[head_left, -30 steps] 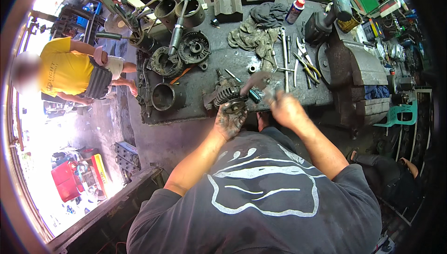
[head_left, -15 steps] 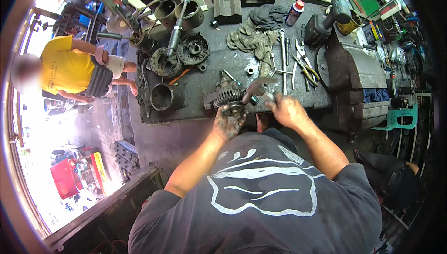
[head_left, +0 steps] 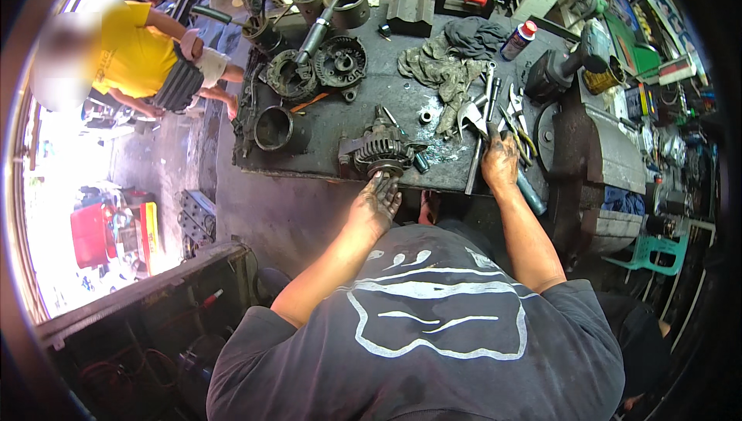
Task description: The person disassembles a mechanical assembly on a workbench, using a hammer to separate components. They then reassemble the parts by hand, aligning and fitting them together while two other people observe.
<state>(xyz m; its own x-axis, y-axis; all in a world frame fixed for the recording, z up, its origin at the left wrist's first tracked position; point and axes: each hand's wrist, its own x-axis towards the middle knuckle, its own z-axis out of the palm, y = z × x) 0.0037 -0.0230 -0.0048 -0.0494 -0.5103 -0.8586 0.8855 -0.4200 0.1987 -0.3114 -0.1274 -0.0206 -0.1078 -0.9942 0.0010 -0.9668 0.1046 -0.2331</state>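
Observation:
A grimy finned alternator (head_left: 382,147) stands near the bench's front edge. My left hand (head_left: 375,208) has its curled, blackened fingers on the pulley (head_left: 384,169) at the lower end. To the right, my right hand (head_left: 501,158) is closed around a hammer (head_left: 529,189), whose silvery curved head lies just above the fingers beside a long wrench (head_left: 473,171) and several pliers (head_left: 525,140). Between my hands sit a small dark green cylinder (head_left: 421,161) and a little metal bushing (head_left: 426,116). A crumpled greasy rag (head_left: 448,69) lies behind them.
The dark bench (head_left: 309,162) holds metal cylinders (head_left: 273,130), open housings (head_left: 340,62), a spray can (head_left: 518,41) and a bulky machine (head_left: 614,151). A person in yellow (head_left: 135,46) stands at left; another person (head_left: 634,344) is low at right. A teal chair (head_left: 653,251) sits right.
My right hand has moved right and up with the hammer, away from the alternator to the tools. My left hand stays at the pulley. The view has shifted slightly.

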